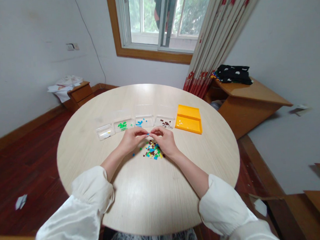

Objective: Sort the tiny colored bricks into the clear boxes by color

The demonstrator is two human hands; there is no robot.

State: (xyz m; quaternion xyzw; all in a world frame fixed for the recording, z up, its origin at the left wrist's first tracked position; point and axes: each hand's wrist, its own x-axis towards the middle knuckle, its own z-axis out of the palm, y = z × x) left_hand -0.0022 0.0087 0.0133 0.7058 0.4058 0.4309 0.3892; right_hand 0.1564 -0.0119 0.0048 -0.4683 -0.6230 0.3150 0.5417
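My left hand and my right hand meet over the middle of the round table, fingertips pinched on a small blue building brick. Just below them lies a mixed pile of small bricks in blue, green, yellow, brown and white. Beyond my hands stand clear boxes in a row: one with a few pale and yellow pieces, one with green bricks, one with blue bricks and one with brown bricks. At the row's right end, an open yellow box holds a few white pieces.
The round pale wooden table fills the middle of the view. A single blue brick lies left of the pile. Behind are a window, a curtain, a side cabinet with dark cloth, and a small stand with papers.
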